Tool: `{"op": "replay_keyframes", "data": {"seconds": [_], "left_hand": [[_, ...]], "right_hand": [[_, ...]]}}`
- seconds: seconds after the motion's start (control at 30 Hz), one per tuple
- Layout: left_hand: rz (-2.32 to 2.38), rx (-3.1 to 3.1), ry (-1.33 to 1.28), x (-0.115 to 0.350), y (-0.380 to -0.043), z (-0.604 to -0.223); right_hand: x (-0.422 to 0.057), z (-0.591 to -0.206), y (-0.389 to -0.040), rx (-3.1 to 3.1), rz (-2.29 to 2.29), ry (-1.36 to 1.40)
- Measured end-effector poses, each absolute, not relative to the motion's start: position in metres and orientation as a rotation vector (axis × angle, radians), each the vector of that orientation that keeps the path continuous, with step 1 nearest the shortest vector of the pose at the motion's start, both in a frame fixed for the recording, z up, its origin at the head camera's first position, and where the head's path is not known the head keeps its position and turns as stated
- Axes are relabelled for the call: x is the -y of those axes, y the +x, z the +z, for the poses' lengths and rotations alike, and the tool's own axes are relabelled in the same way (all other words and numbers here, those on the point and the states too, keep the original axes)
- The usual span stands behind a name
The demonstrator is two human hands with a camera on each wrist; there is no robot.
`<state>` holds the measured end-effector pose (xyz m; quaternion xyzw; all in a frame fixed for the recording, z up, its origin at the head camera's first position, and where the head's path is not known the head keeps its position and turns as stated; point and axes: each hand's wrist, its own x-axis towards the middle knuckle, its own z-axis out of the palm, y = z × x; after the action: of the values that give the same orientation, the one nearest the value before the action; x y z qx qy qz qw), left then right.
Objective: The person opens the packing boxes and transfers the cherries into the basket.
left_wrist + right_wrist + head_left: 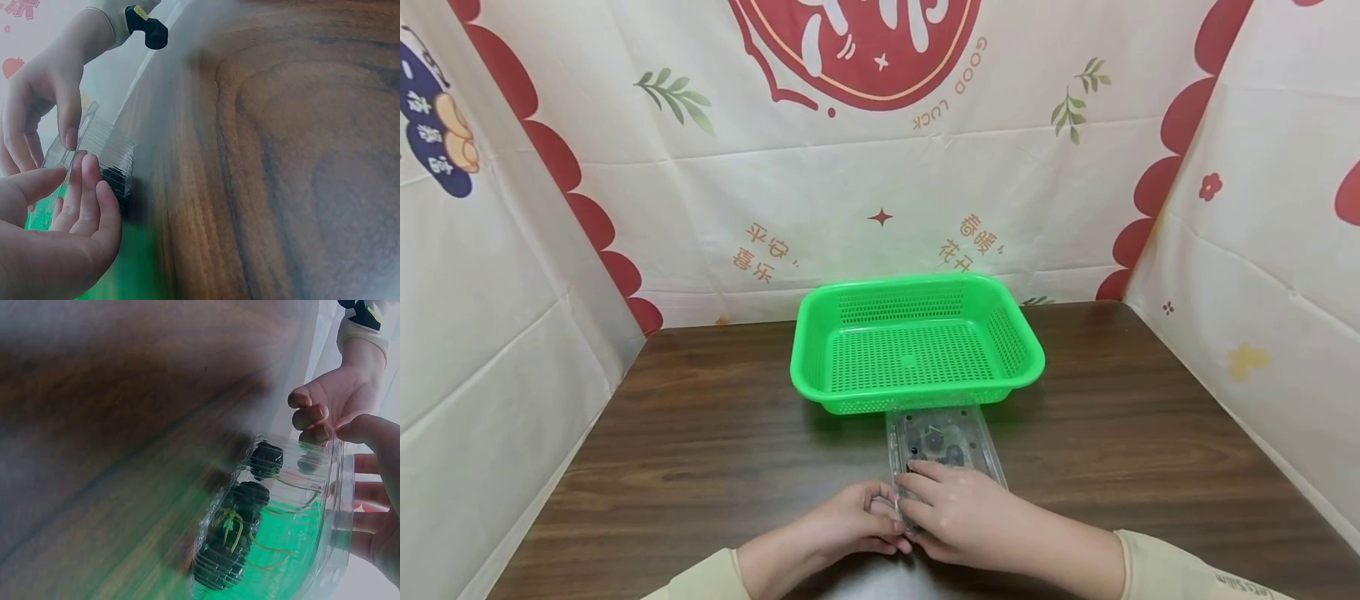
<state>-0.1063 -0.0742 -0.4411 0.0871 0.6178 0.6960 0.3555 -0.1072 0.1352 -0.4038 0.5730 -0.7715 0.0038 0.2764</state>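
Note:
A clear plastic clamshell box (958, 429) lies on the table in front of the green basket. Inside it are several dark, glossy grapes (253, 495) with thin green stems (231, 525). At the box's near left corner, my left hand (861, 521) holds the rim, its thumb (47, 184) on the edge and its fingers along the side. My right hand (962, 508) lies across the near part of the lid, fingers spread over the top and thumb (362, 429) at the near rim. Both hands meet closely at that corner. The lid is down.
Behind the box stands a green perforated basket (805, 358) with nothing in it. The brown wood table (700, 433) extends to both sides. Printed white cloth (850, 183) hangs at the back and along the left and right sides.

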Motion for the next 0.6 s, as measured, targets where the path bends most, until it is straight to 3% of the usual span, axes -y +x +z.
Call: {"op": "replay_keyframes", "data": {"seconds": [0.6], "left_hand": [[1.811,-1.61,0.199,0.0723,-0.1063,-0.4381]], "right_hand": [[-0.1285,-0.4045,-0.1027,2.094,-0.005,1.438]]}}
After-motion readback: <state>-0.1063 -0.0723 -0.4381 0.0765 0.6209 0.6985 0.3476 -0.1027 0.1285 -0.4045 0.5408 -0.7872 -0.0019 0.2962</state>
